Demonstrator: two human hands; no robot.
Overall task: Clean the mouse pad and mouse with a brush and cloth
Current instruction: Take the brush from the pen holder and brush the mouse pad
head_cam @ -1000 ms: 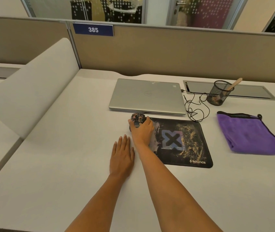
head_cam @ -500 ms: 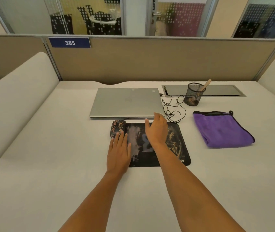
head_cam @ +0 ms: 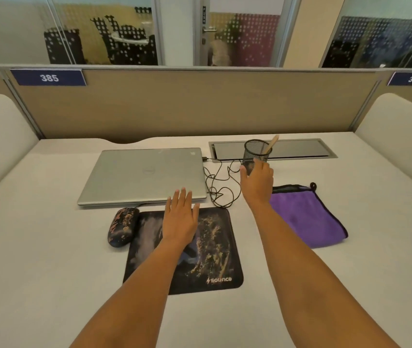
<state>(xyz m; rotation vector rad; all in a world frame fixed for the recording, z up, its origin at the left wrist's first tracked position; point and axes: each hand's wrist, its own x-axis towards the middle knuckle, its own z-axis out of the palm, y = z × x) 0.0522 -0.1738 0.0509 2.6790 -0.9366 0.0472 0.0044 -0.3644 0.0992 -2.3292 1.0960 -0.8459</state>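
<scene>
A black patterned mouse pad [head_cam: 212,249] lies on the desk in front of me. The dark patterned mouse [head_cam: 122,227] sits just off its left edge. My left hand [head_cam: 181,217] lies flat with straight fingers over the pad's upper part. My right hand [head_cam: 257,180] is stretched out, empty, just in front of the black mesh cup [head_cam: 256,153]. A brush with a wooden handle [head_cam: 272,143] stands in that cup. A folded purple cloth [head_cam: 308,217] lies to the right of my right forearm.
A closed silver laptop [head_cam: 144,174] lies behind the pad, with a tangled black cable [head_cam: 221,187] to its right. A cable hatch [head_cam: 298,149] is set into the desk at the back. Beige partitions border the desk on three sides.
My right hand let go of the mouse, left it beside the pad, and moved right and forward toward the mesh cup. My left hand slid onto the pad. The view shifted right.
</scene>
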